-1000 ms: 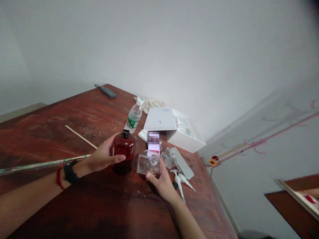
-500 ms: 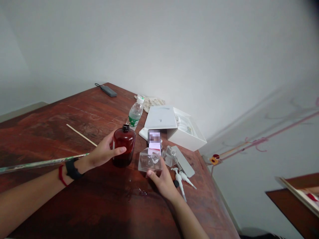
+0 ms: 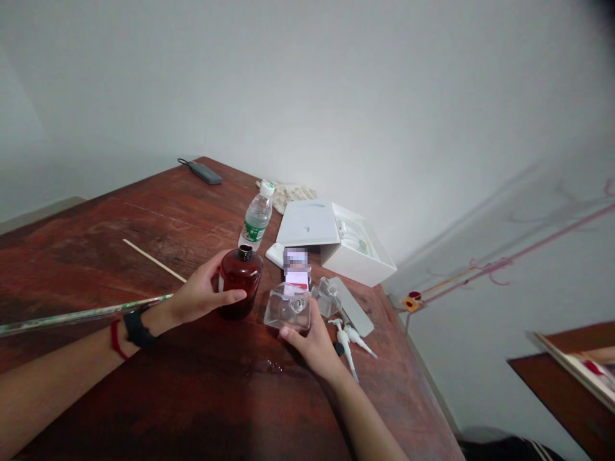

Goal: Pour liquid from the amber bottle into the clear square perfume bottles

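Observation:
My left hand (image 3: 204, 291) is wrapped round a dark amber bottle (image 3: 241, 275) with an uncapped neck. In my right hand (image 3: 314, 339) is a clear, square-shouldered bottle (image 3: 287, 310), gripped by its near right side; its open neck points up and it looks see-through. A second clear bottle (image 3: 327, 296) is just beyond my right fingers. White pump heads (image 3: 350, 339) lie to the right of that hand, beside a small black cap (image 3: 339, 349). A phone (image 3: 296, 272) with a lit screen is behind the clear bottle.
Behind stand a water bottle (image 3: 257, 218) and an open white box (image 3: 360, 259) by a cloth (image 3: 291, 193). A thin stick (image 3: 154, 259) and a long patterned strip (image 3: 86, 315) lie left. Wet drops (image 3: 274, 365) mark the wooden table (image 3: 202, 397); a grey device (image 3: 205, 173) is at its far corner.
The amber bottle's neck tips slightly toward me, showing more of its mouth. Both hands keep their holds, and the whole view shifts slightly.

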Tool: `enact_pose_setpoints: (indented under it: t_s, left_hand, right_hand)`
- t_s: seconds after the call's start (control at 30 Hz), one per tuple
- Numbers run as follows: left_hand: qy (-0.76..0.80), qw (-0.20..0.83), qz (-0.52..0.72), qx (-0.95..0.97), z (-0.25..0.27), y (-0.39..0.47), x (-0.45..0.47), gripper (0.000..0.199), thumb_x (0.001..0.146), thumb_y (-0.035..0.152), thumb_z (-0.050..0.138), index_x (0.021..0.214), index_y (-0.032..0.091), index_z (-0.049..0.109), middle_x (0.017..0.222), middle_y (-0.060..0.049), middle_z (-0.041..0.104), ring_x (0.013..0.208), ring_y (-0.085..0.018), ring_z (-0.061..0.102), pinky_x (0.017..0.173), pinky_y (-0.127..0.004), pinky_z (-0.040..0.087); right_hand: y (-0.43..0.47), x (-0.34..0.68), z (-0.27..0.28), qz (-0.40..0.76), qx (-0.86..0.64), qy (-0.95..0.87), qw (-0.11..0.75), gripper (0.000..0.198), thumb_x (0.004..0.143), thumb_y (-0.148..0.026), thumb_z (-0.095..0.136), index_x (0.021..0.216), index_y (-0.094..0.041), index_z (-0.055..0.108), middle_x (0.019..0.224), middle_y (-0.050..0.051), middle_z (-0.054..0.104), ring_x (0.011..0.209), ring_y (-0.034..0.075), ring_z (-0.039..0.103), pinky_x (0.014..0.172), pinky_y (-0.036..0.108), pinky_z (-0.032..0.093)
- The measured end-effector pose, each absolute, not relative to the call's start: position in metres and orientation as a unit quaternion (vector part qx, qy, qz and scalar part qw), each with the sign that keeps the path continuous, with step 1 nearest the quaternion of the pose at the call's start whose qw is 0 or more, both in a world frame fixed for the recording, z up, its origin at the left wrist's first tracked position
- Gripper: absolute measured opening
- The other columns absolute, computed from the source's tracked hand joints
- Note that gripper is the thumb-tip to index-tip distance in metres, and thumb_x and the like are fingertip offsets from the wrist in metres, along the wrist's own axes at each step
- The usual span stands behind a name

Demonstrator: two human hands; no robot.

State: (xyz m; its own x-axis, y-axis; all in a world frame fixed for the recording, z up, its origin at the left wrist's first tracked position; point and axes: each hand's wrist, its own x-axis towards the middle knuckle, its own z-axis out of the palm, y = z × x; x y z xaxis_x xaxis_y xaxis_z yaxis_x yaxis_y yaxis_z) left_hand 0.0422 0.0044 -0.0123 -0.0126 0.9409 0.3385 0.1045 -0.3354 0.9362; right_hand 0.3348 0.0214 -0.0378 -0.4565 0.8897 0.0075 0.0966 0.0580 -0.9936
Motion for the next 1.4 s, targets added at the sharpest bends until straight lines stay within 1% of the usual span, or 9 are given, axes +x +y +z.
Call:
enact_pose_setpoints:
  t_s: [0.1, 0.23, 0.33, 0.5, 0.67, 0.97, 1.13, 1.27, 1.4]
  left_hand:
    - [0.432, 0.380, 0.553, 0.602, -0.015, 0.006, 0.041, 0.083, 0.073, 0.058, 0.094, 0.138, 0.018, 0.062, 0.136, -0.017, 0.075, 0.125, -0.039, 0.072, 0.113, -0.050, 0.055]
    - [0.426, 0.377, 0.558, 0.604, -0.017, 0.008, 0.040, 0.086, 0.070, 0.056, 0.097, 0.139, 0.018, 0.063, 0.137, -0.017, 0.074, 0.127, -0.039, 0.071, 0.116, -0.052, 0.052]
    - [0.433, 0.377, 0.570, 0.588, -0.017, 0.008, 0.040, 0.087, 0.068, 0.056, 0.098, 0.137, 0.018, 0.063, 0.137, -0.017, 0.074, 0.127, -0.038, 0.071, 0.115, -0.051, 0.053]
    - [0.431, 0.395, 0.587, 0.560, -0.013, 0.010, 0.041, 0.089, 0.068, 0.059, 0.098, 0.138, 0.017, 0.062, 0.137, -0.017, 0.075, 0.126, -0.038, 0.072, 0.111, -0.048, 0.057]
    - [0.431, 0.394, 0.613, 0.532, -0.016, 0.015, 0.039, 0.089, 0.070, 0.070, 0.093, 0.133, 0.016, 0.064, 0.128, -0.016, 0.078, 0.119, -0.037, 0.074, 0.103, -0.045, 0.060]
    - [0.403, 0.406, 0.660, 0.487, -0.012, 0.011, 0.037, 0.084, 0.078, 0.082, 0.081, 0.126, 0.015, 0.067, 0.120, -0.014, 0.079, 0.105, -0.032, 0.075, 0.084, -0.034, 0.061]
    - [0.419, 0.378, 0.639, 0.523, -0.009, 0.010, 0.035, 0.088, 0.071, 0.081, 0.087, 0.127, 0.016, 0.068, 0.124, -0.016, 0.079, 0.112, -0.036, 0.075, 0.093, -0.039, 0.062]
    - [0.380, 0.424, 0.620, 0.540, -0.009, 0.008, 0.040, 0.096, 0.067, 0.077, 0.093, 0.135, 0.016, 0.065, 0.132, -0.018, 0.078, 0.121, -0.039, 0.074, 0.099, -0.041, 0.062]
    - [0.355, 0.463, 0.608, 0.538, -0.006, 0.001, 0.046, 0.095, 0.069, 0.076, 0.093, 0.139, 0.018, 0.064, 0.135, -0.018, 0.076, 0.122, -0.039, 0.074, 0.100, -0.041, 0.062]
  right_hand:
    - [0.020, 0.333, -0.034, 0.559, -0.387, -0.649, 0.342, 0.080, 0.078, -0.049, 0.094, 0.142, -0.027, 0.052, 0.106, 0.006, 0.082, 0.096, 0.028, 0.081, 0.091, 0.044, 0.063]
    - [0.020, 0.332, -0.031, 0.503, -0.385, -0.697, 0.336, 0.074, 0.079, -0.047, 0.092, 0.142, -0.025, 0.060, 0.121, 0.009, 0.080, 0.108, 0.030, 0.077, 0.096, 0.043, 0.062]
    - [0.022, 0.335, -0.034, 0.444, -0.410, -0.735, 0.308, 0.082, 0.078, -0.045, 0.094, 0.148, -0.023, 0.061, 0.118, 0.009, 0.081, 0.108, 0.031, 0.076, 0.098, 0.043, 0.059]
    - [0.026, 0.337, -0.039, 0.358, -0.456, -0.771, 0.264, 0.083, 0.074, -0.046, 0.097, 0.148, -0.022, 0.066, 0.082, -0.001, 0.073, 0.079, 0.023, 0.070, 0.075, 0.033, 0.054]
    - [0.028, 0.336, -0.039, 0.332, -0.488, -0.777, 0.221, 0.085, 0.076, -0.050, 0.094, 0.150, -0.019, 0.066, 0.067, -0.007, 0.059, 0.062, 0.017, 0.057, 0.062, 0.028, 0.039]
    - [0.028, 0.334, -0.035, 0.313, -0.495, -0.781, 0.217, 0.057, 0.082, -0.046, 0.089, 0.134, -0.023, 0.078, 0.059, -0.007, 0.057, 0.056, 0.017, 0.055, 0.060, 0.028, 0.036]
    - [0.029, 0.337, -0.039, 0.316, -0.491, -0.781, 0.223, 0.056, 0.084, -0.045, 0.088, 0.135, -0.024, 0.078, 0.058, -0.007, 0.057, 0.056, 0.017, 0.056, 0.059, 0.028, 0.038]
    - [0.030, 0.339, -0.043, 0.327, -0.478, -0.778, 0.242, 0.061, 0.086, -0.045, 0.086, 0.142, -0.024, 0.074, 0.060, -0.007, 0.058, 0.057, 0.017, 0.057, 0.061, 0.027, 0.042]
    - [0.033, 0.340, -0.048, 0.322, -0.479, -0.765, 0.285, 0.046, 0.091, -0.045, 0.080, 0.130, -0.020, 0.079, 0.061, -0.006, 0.058, 0.059, 0.017, 0.056, 0.064, 0.028, 0.045]
